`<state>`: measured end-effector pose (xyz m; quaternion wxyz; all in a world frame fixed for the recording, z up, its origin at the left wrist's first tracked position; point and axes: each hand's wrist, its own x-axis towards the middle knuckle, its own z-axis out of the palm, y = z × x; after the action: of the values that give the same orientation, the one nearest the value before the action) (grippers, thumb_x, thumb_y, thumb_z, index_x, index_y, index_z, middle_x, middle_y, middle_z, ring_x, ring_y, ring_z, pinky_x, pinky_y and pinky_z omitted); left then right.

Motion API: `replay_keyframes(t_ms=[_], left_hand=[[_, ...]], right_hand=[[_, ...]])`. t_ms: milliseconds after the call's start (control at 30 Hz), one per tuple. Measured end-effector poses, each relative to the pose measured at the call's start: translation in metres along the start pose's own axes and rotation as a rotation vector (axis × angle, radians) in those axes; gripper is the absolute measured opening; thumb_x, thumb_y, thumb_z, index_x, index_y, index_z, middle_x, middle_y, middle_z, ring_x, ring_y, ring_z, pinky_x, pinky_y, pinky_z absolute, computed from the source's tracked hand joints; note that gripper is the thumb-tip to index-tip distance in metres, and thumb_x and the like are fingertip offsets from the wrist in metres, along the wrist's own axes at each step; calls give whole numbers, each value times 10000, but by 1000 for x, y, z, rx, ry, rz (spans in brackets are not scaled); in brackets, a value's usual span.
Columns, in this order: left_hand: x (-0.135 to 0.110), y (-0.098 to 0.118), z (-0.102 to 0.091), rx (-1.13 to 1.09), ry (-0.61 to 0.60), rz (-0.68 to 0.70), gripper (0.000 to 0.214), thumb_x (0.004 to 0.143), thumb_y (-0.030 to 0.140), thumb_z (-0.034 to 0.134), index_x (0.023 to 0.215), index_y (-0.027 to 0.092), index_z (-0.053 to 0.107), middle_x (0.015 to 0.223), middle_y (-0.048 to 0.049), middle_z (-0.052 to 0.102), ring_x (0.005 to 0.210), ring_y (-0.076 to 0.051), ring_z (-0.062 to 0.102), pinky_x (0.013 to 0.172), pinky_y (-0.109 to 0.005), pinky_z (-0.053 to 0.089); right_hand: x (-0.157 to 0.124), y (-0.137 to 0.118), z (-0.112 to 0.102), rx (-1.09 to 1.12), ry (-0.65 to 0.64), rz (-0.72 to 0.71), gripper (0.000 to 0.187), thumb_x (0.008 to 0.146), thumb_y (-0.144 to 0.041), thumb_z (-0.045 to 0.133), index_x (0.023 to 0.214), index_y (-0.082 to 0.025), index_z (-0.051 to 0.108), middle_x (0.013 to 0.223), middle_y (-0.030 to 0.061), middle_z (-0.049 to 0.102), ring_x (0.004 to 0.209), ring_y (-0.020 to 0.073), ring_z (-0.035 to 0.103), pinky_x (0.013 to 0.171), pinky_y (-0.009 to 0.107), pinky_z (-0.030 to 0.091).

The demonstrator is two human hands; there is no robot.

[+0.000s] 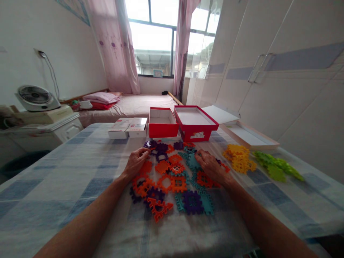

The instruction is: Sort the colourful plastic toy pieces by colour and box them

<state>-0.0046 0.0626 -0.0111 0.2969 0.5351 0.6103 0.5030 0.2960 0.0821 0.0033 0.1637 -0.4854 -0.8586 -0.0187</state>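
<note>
A loose heap of flat, toothed interlocking plastic pieces lies on the table in front of me, mixing orange pieces (162,167), purple pieces (192,202) and teal pieces (207,202). At the heap's left edge is my left hand (136,162), fingers curled together beside a purple piece (161,147); what they hold, if anything, is hidden. My right hand (211,165) is at the right side, its closed fingertips on a teal piece (192,161). An orange triangular piece (158,209) lies nearest me.
Yellow pieces (239,158) and green pieces (276,165) are piled separately to the right. Behind the heap stand white boxes (127,128), an open red box (163,130), a larger red box (197,129) and a shallow open tray (249,136). A checked cloth (64,193) covers the table.
</note>
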Motion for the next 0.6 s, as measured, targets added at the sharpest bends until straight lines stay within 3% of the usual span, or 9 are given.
replay_keyframes(t_ms=[133,300,600], left_hand=[[0,-1,0,-5,2,-1,346,656,456,587,818,162,669,642,-24,670,655,-197,624,601,-274,454],[0,-2,1,-7,-10,-12,338,658,439,590,831,159,669,646,-24,674,642,-195,628,593,-271,459],[0,-2,1,11,-16,0,352,667,446,585,846,155,672,676,-39,687,676,-206,639,612,-278,463]], right_hand=[[0,-4,4,-30,-41,201,349,871,-443,437,1024,-160,573,1053,127,616,1021,243,531,892,379,360],[-2,-4,2,63,-61,181,383,799,-490,536,1014,-175,571,980,92,629,963,242,544,873,372,356],[-3,-10,-13,228,-68,163,434,732,-433,625,1066,-157,606,1057,104,556,1034,244,493,887,357,369]])
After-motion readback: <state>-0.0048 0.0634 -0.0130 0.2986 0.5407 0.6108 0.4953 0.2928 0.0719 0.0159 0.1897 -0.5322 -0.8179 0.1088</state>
